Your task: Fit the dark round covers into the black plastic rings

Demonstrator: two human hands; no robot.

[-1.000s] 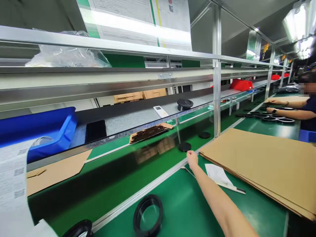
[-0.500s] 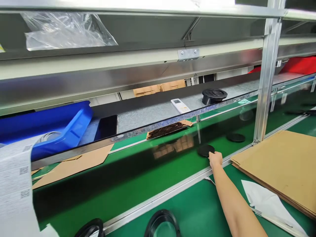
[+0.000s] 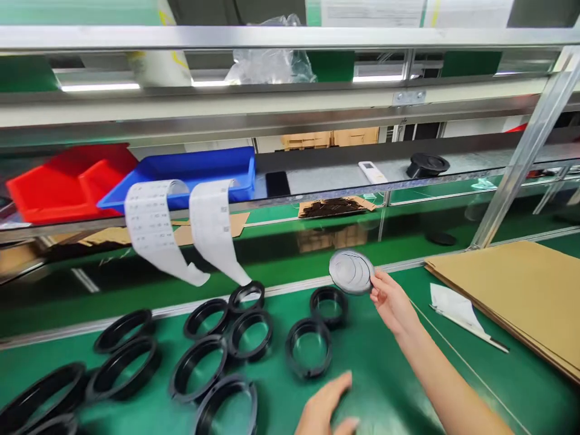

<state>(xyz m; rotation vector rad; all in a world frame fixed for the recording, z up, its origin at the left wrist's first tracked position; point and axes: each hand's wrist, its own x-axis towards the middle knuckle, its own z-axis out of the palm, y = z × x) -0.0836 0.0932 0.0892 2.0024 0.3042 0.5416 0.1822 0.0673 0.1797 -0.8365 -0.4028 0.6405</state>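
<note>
Gripping grey disc (image 3: 351, 272) by rim, right hand (image 3: 393, 302) fingers (image 3: 377, 279).

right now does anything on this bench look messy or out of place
Nothing looks damaged or spilled. The black rings lie loose and unevenly on the green bench, some touching. Two label strips droop from the blue tray over the belt. The right hand holds a grey disc; the left hand hovers low.
</note>
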